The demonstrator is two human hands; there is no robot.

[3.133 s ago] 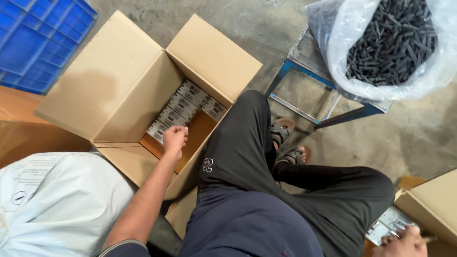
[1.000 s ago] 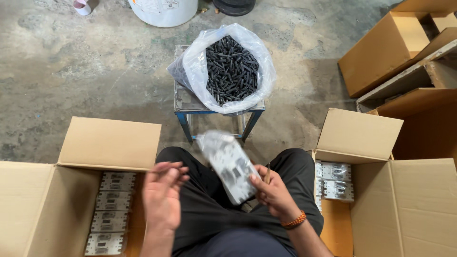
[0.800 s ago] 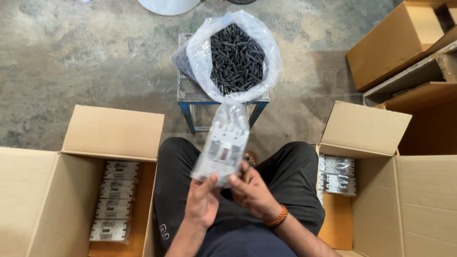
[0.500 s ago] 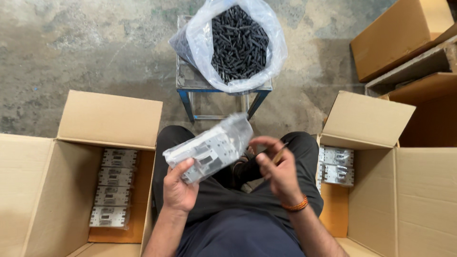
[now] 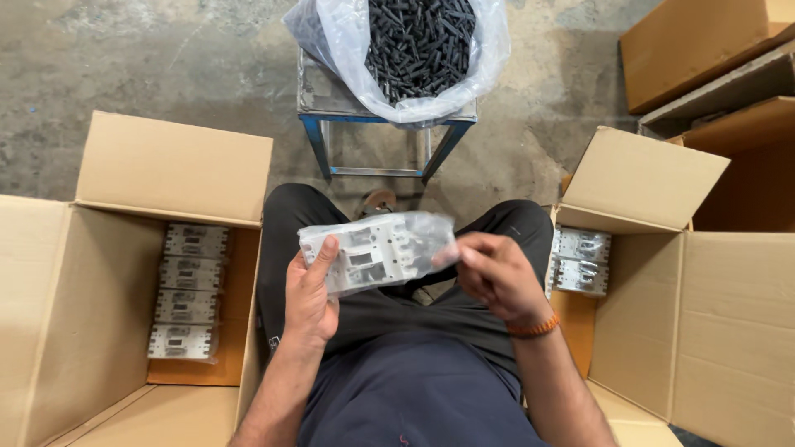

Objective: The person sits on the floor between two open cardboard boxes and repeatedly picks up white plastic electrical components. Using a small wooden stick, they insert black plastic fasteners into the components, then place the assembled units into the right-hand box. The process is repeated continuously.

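grey plastic unit [image 5: 377, 258] (in clear bag) | lying sideways; held above lap

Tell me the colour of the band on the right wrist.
Orange, seen in the head view: the band sits just below the right hand.

Bagged part [image 5: 377, 252] between hands; open boxes [image 5: 99, 331] left, right; stool [image 5: 377, 124] ahead.

My left hand [image 5: 310, 294] gripping a bagged part [image 5: 377, 252], right hand [image 5: 497, 277] pinching its end, open boxes [image 5: 108, 273] either side, bag of screws [image 5: 418, 50] ahead.
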